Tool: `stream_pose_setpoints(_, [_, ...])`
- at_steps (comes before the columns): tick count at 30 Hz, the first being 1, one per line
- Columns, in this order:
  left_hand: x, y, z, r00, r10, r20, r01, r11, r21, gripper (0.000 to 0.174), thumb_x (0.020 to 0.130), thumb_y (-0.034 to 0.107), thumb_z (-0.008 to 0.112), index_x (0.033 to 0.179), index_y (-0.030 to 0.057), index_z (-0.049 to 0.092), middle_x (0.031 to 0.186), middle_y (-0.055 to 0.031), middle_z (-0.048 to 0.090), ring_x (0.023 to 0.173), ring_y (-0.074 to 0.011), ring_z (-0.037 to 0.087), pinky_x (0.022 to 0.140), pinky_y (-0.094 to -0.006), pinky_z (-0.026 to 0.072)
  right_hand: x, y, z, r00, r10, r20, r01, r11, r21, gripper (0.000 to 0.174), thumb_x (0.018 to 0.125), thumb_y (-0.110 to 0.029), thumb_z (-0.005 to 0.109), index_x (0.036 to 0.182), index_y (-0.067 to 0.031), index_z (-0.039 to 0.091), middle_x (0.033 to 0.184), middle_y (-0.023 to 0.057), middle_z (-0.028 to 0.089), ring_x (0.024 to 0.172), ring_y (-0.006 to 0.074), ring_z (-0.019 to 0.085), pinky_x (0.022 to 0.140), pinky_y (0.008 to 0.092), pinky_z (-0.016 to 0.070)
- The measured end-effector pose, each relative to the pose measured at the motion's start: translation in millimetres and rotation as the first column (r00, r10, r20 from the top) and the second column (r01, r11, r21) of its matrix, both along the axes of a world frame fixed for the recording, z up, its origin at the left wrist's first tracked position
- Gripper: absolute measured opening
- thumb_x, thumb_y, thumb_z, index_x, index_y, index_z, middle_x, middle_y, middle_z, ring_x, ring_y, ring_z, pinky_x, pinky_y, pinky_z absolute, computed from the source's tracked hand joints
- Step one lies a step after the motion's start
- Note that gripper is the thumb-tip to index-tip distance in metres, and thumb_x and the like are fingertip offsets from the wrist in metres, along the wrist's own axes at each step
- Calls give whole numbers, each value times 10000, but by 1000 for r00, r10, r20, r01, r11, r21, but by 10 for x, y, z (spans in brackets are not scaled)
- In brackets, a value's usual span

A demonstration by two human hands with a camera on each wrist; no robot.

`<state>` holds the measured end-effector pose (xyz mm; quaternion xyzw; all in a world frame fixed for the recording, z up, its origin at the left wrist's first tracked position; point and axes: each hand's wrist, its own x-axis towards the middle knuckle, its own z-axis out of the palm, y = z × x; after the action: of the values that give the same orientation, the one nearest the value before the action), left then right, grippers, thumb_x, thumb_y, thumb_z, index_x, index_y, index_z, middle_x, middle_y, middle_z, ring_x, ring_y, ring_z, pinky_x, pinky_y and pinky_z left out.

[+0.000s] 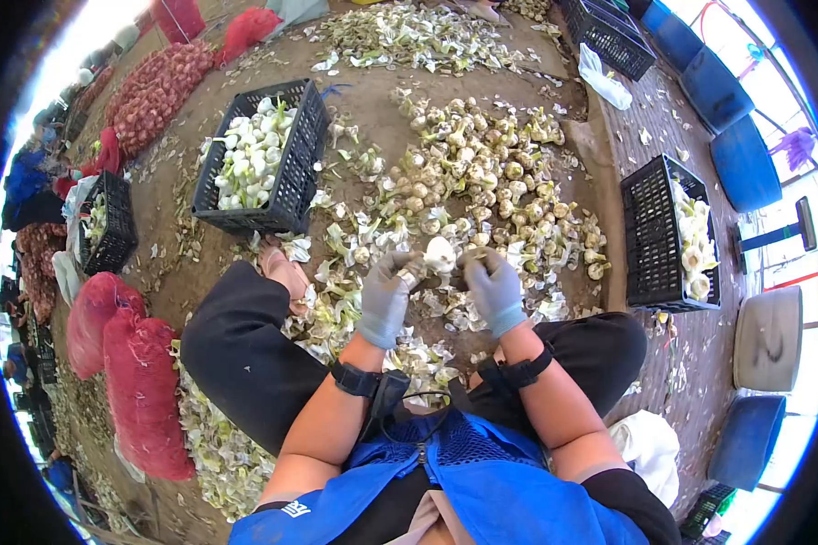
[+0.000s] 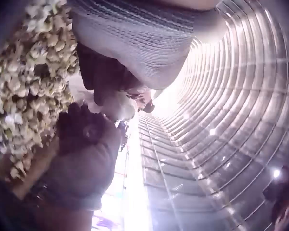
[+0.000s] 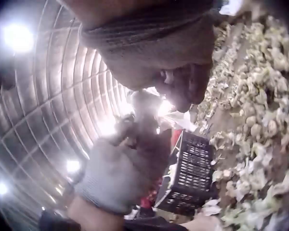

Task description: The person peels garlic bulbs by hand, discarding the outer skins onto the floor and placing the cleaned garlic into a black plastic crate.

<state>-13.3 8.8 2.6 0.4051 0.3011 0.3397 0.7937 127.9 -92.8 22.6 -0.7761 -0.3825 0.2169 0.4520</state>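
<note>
Between the two gloved hands is a white garlic bulb (image 1: 440, 255), also visible as a pale round shape (image 2: 120, 108) in the left wrist view. My left hand (image 1: 386, 298), in a grey-white glove, grips it from the left with curled fingers, close to its stem. From the other side my right hand (image 1: 493, 291), gloved alike, pinches at the bulb's edge with curled thumb and fingers. Ahead of the hands lies a heap of unpeeled garlic bulbs (image 1: 482, 163) with dirty skins. Loose garlic skins (image 1: 354, 282) cover the ground beneath.
A black crate (image 1: 286, 213) of white peeled bulbs stands front left, another crate (image 1: 641, 245) with garlic at right. Red mesh sacks (image 1: 145, 391) lie at far left. Blue barrels (image 1: 745, 163) line the right side. The person's crossed legs (image 1: 245, 354) flank the hands.
</note>
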Motion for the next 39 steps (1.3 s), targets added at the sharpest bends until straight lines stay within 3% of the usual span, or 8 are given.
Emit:
stream_pose_setpoints(2, [-30,47,94,995,-32,90,48,982,-182,145,872,96,570,1001,30,580,889,-108,641,750,-211,632,718,-323,528,119,-7,-162,700,27,-713,166,966,200,293,804,-51,569,1095,-31,540,1040,71,601,831,171,627,722,284,507])
stream_pose_setpoints(7, [-97,109,31,963,-48,266,196,801,-565,174,911,103,476,1042,26,561,938,-137,638,781,-264,648,734,-394,547,25,51,50,982,186,31,-187,942,279,592,761,-115,645,1308,-34,436,1304,139,494,1149,252,499,990,342,376])
stream_pose_setpoints(10, [-88,83,81,959,-83,270,225,803,-552,189,918,113,469,1057,19,556,942,-129,639,803,-264,646,747,-404,544,-49,-6,233,974,227,-10,-224,967,123,510,758,-138,671,1235,-33,521,1205,127,576,1116,270,530,979,347,387])
stream_pose_setpoints(18, [-11,-11,183,923,35,-382,158,873,461,198,891,109,590,1032,-28,568,875,-55,612,774,-68,545,698,-215,453,-39,3,112,956,10,-293,41,985,167,335,764,-47,644,1083,25,573,985,94,635,916,110,585,824,241,453])
stream_pose_setpoints(25, [22,-68,88,940,138,-311,98,764,637,183,892,116,582,1008,-24,561,855,-64,621,749,-78,560,680,-233,466,-184,65,41,957,9,-290,69,964,257,231,768,-14,611,977,16,520,821,35,555,760,97,504,724,233,441])
stream_pose_setpoints(27, [-17,25,41,934,-128,-334,158,985,65,193,909,143,531,1016,-18,546,874,-103,625,770,-162,615,714,-298,510,-147,49,-22,936,-7,-353,133,933,334,215,751,-14,610,959,-8,557,854,69,581,803,141,547,731,266,454])
stream_pose_setpoints(30, [-89,68,91,984,-146,98,174,884,-435,220,921,165,471,1037,-6,545,896,-137,630,795,-257,643,746,-388,539,185,-27,-192,992,-91,-91,100,990,98,216,719,9,584,930,-35,602,922,97,610,832,230,588,758,319,469])
stream_pose_setpoints(39, [-67,8,163,974,-209,87,226,876,-427,234,925,152,451,1097,19,538,872,-153,634,739,-249,649,676,-370,555,29,1,175,975,216,49,-221,930,293,487,703,-5,646,1180,-61,564,1136,127,593,1062,260,564,938,329,429])
